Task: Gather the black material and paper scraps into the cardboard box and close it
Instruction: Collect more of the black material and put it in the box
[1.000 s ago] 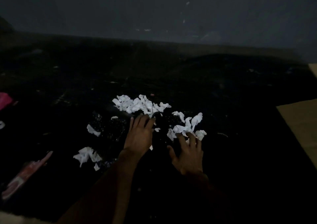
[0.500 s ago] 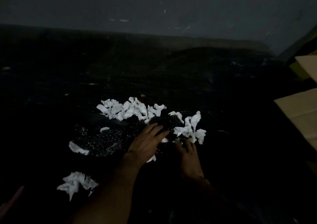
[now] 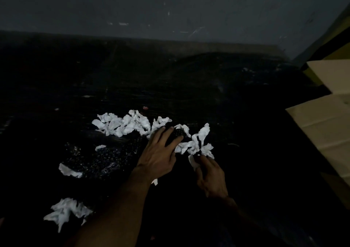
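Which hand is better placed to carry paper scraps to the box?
Right. The right hand pinches scraps and is nearer the box at the right edge. The left hand lies on the black material, farther away.

Dim bare room of unclear kind, scuffed grey wall [image 3: 170,10], dark floor [image 3: 189,84], cardboard box [image 3: 322,127]
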